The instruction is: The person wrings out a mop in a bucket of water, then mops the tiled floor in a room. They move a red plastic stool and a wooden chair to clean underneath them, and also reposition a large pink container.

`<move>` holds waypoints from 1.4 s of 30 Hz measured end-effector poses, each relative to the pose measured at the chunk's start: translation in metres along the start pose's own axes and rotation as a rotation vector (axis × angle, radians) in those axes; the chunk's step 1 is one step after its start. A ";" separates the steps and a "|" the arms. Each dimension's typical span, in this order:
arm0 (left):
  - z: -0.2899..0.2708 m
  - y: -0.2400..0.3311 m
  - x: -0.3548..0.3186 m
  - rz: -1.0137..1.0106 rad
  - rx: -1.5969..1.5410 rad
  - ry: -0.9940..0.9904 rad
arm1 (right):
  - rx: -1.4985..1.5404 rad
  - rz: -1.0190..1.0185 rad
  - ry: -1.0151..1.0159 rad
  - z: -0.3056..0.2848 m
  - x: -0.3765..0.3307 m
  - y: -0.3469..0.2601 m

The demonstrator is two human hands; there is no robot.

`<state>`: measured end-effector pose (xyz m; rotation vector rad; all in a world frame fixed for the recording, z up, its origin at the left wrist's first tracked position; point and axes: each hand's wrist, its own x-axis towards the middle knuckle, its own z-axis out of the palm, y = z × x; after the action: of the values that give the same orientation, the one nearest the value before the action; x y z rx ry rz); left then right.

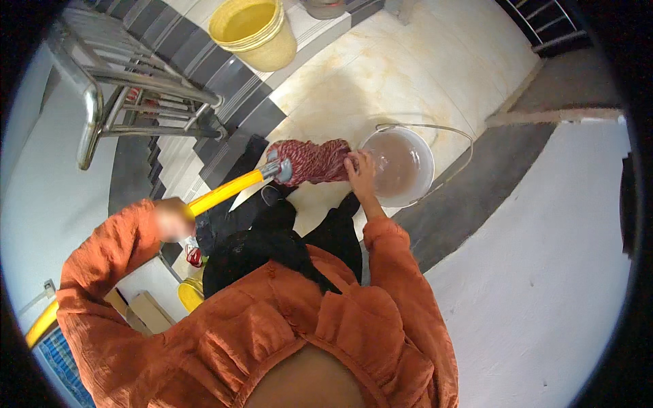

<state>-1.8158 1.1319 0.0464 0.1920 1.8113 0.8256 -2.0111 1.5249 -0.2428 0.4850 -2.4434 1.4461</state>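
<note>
A mop lies slantwise across my front, its yellow handle (226,192) running down to the left and passing behind my left sleeve. My left hand (174,219), smeared in the picture, is closed round this handle. The mop head (313,162), of red and white strands, is bunched into a thick roll beyond a grey socket. At its right end my right hand (362,174) grips the strands with bent fingers. Right beside that hand stands a white bucket (427,160) of cloudy brownish water, its wire handle leaning to the right.
Yellow nested buckets (272,54) stand on a step at the top. Metal railing (153,81) borders the dark and white stairs (248,102) on the left. A white wall (524,272) rises on the right, and pale tiles (422,75) cover the floor ahead.
</note>
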 end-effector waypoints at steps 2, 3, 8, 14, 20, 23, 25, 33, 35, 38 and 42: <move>0.023 -0.027 -0.022 0.140 -0.089 0.047 | -0.073 0.011 -0.039 0.010 -0.020 -0.015; 0.030 -0.019 -0.032 0.039 -0.148 0.095 | 0.077 0.102 -0.102 0.015 -0.035 -0.005; 0.080 -0.117 -0.085 -0.324 -0.280 0.267 | -0.025 0.386 -0.185 0.032 -0.150 0.069; 0.091 -0.227 -0.143 -0.209 -0.289 0.410 | -0.478 0.764 -0.441 0.010 -0.281 0.103; 0.143 -0.316 -0.224 -0.567 -0.885 0.511 | -0.187 0.820 -0.606 0.100 -0.207 -0.100; 0.153 -0.355 -0.250 -0.618 -1.168 0.537 | -0.274 0.821 -0.591 0.120 -0.236 -0.087; 0.166 -0.369 -0.263 -0.590 -1.382 0.618 | -0.142 0.864 -0.598 0.123 -0.235 -0.091; 0.231 -0.423 -0.280 -0.648 -1.659 0.481 | -0.002 0.676 -0.737 0.186 -0.175 -0.172; 0.253 -0.437 -0.275 -0.628 -1.673 0.457 | -0.012 0.732 -0.778 0.204 -0.157 -0.186; 0.277 -0.453 -0.292 -0.567 -1.773 0.424 | -0.034 0.824 -0.822 0.253 -0.130 -0.230; 0.318 -0.502 -0.277 -0.434 -1.863 0.449 | -0.020 0.744 -0.934 0.319 -0.124 -0.258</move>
<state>-1.2979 0.7602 -0.1064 -1.5729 0.7142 1.9007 -1.8094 1.1466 -0.2362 0.2743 -3.6619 1.6878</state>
